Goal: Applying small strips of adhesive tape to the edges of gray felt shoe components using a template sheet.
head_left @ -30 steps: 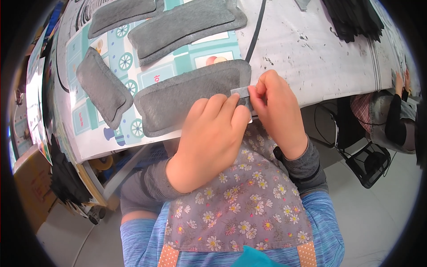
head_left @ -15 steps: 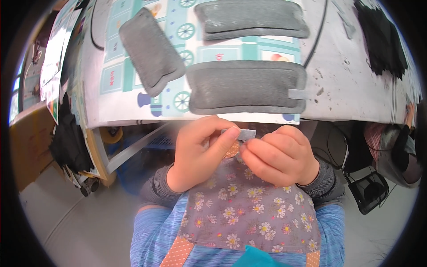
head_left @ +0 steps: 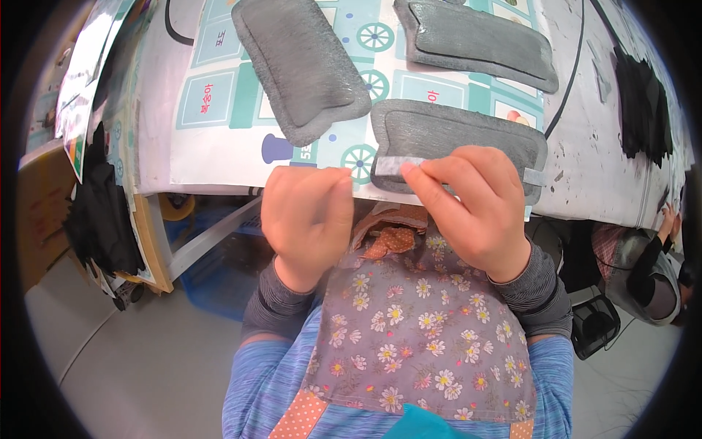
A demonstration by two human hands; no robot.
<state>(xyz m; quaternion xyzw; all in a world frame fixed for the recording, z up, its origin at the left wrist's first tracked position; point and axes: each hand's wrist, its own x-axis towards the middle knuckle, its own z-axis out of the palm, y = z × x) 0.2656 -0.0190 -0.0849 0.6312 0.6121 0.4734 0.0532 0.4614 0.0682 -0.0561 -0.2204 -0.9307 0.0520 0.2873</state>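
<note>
A grey padded piece (head_left: 468, 132) lies at the near edge of the table, on a printed mat (head_left: 219, 110). My right hand (head_left: 475, 212) pinches a short grey strip (head_left: 395, 164) and holds it against the pad's left end. A similar strip (head_left: 535, 177) sits on the pad's right end. My left hand (head_left: 307, 216) hovers just left of the pad at the table edge, fingers curled, with nothing visible in it. A flowered apron (head_left: 417, 336) covers my lap below both hands.
Two more grey pads (head_left: 307, 66) (head_left: 475, 44) lie farther back on the mat. A black cable (head_left: 567, 80) and a pile of black pieces (head_left: 643, 102) are at the right. Another person (head_left: 651, 263) sits at the lower right. Black fabric (head_left: 102, 205) hangs at the left.
Both hands were together below the table edge with the small strip. My right hand has carried the strip up onto the near pad's left end, and my left hand has come away from it.
</note>
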